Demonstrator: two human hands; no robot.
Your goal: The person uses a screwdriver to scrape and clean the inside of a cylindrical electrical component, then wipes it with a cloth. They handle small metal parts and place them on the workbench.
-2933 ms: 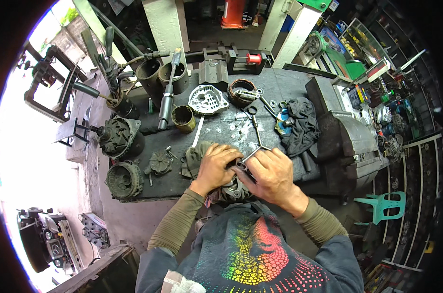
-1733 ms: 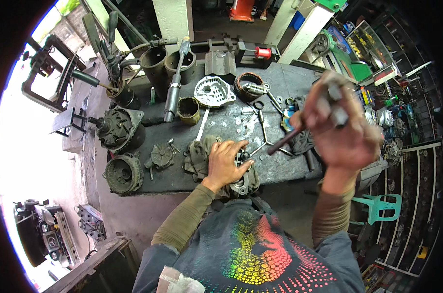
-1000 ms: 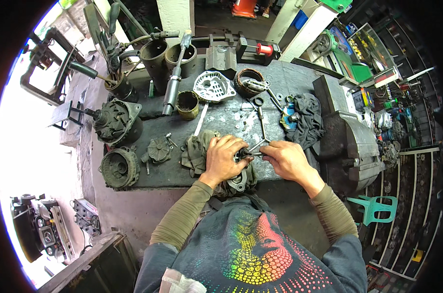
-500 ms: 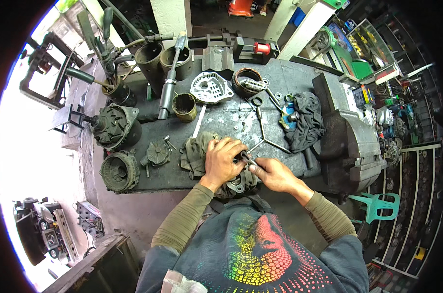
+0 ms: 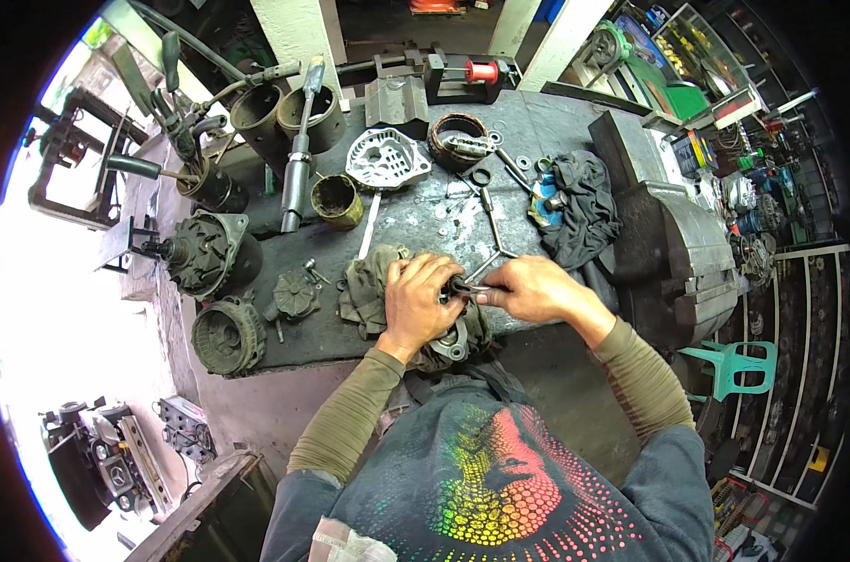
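At the bench's near edge, my left hand [image 5: 417, 302] is curled over the top of a grey metal housing [image 5: 451, 345]. Much of that part is hidden under my fingers, and a round lug shows below them. My right hand [image 5: 530, 290] is closed on a slim metal tool [image 5: 471, 289], gripped between thumb and fingers. The tool's far end meets the housing beside my left fingertips; its exact kind is hard to make out. A crumpled olive rag [image 5: 362, 292] lies left of and beneath the housing.
A three-armed wrench [image 5: 493, 227] and a dark cloth [image 5: 584, 211] lie beyond my right hand. Across the bench stand a pale slotted end cover [image 5: 385, 159], a copper-wound ring [image 5: 458, 140], a rusty cup [image 5: 337, 201] and a finned rotor [image 5: 205, 253]. A large dark casing [image 5: 668, 253] sits at right.
My right hand has swung forward, away from me, turning the tool to lie more sideways. My left hand keeps its hold on the housing. The whole view has shifted slightly.
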